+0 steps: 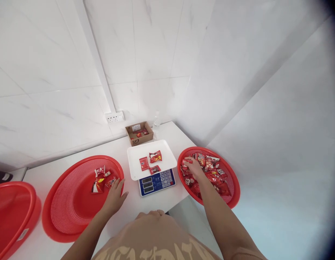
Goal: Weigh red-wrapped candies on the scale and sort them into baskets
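Note:
My right hand (193, 168) reaches into the right red basket (235, 187), its fingers closed at a small red packet near the left rim. Many red snack packets (212, 164) fill that basket. My left hand (115, 196) rests at the right rim of the left red basket (59, 206), fingers apart and holding nothing. A few red and white packets (98, 185) lie inside this basket. Between the hands stands a blue digital scale (156, 183) with a white tray (135, 169) on top. On the tray are a red packet (156, 156), a flat red sachet (144, 163) and a dark red packet (155, 169).
An open cardboard box (132, 142) with a few red packets stands behind the tray, beside a clear plastic bottle (156, 122). Another red basin (10, 213) is at the far left. A wall socket (114, 117) sits above the white table (34, 177).

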Demonstrator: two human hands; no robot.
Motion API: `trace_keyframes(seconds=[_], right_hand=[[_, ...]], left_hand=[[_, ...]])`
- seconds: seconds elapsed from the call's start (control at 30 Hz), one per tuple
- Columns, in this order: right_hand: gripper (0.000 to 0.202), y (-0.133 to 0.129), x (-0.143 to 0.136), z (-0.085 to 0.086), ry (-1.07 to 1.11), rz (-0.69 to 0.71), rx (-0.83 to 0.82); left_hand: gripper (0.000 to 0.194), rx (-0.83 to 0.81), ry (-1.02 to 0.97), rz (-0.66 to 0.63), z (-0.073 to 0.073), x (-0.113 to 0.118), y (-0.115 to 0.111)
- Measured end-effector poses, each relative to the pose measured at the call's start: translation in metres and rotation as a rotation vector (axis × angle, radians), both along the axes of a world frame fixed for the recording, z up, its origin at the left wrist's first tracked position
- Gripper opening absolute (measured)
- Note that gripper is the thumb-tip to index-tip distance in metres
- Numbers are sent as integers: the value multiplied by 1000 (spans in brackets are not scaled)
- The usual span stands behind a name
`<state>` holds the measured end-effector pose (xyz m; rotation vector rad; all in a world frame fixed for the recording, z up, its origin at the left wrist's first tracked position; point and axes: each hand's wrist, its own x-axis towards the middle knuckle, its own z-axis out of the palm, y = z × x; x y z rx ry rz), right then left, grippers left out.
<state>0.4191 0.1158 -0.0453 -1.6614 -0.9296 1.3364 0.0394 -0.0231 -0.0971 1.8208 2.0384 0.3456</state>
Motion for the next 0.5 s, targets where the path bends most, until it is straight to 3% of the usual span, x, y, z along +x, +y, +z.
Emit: trace_keyframes(seconds=[0.1,0.27,0.37,0.5], right_hand=[[20,10,-47,7,159,100,3],[13,17,-114,-6,265,96,-106],[19,19,-124,-13,226,62,-101],[33,15,-113,-16,138,21,-96]], left_hand=[[54,-13,0,-2,3,2,0],[54,11,-5,20,10,-2,-4],[57,-24,-13,40,15,-7,-9],[59,-60,-24,58,17,-11,-12]])
